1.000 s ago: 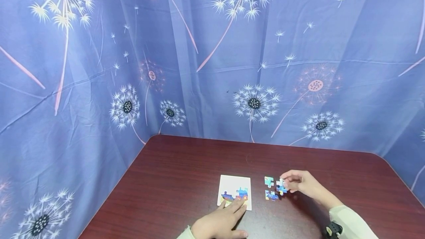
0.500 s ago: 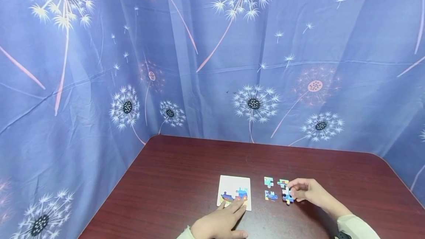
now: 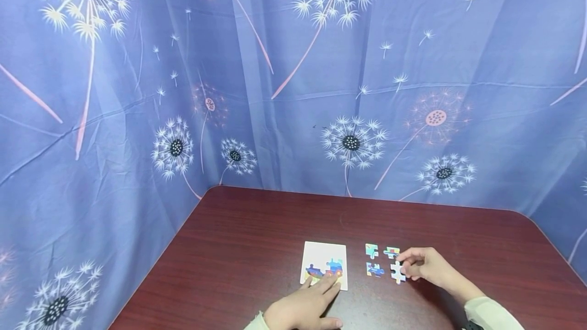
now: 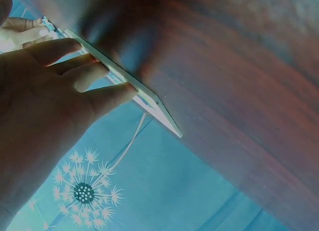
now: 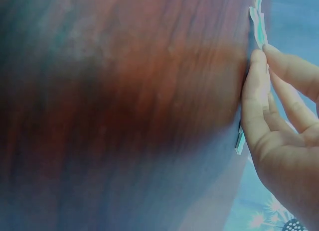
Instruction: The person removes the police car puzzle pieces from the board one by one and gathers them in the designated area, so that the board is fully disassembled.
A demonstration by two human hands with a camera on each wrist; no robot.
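A white square puzzle board [image 3: 316, 251] lies on the table with a partly filled colourful picture in its lower half. My left hand [image 3: 304, 305] rests on its near edge, fingers extended; in the left wrist view the fingertips touch the thin board [image 4: 159, 114]. To the right, my right hand [image 3: 426, 266] pinches a jigsaw piece [image 3: 397, 272] between thumb and fingers, low over the table. The piece looks pale, perhaps from glare. Three other jigsaw pieces lie near it: one far left [image 3: 371, 250], one near left [image 3: 374, 270] and one just behind it [image 3: 391, 252].
The dark red-brown table [image 3: 257, 233] has rounded far corners. A blue curtain [image 3: 284, 131] with dandelion prints hangs along its back and left side. In the right wrist view, pieces show only edge-on beside the right hand.
My right hand has moved right and toward me with the pinched jigsaw piece, leaving another piece uncovered behind it. The held piece now looks paler. My left hand has stayed on the board.
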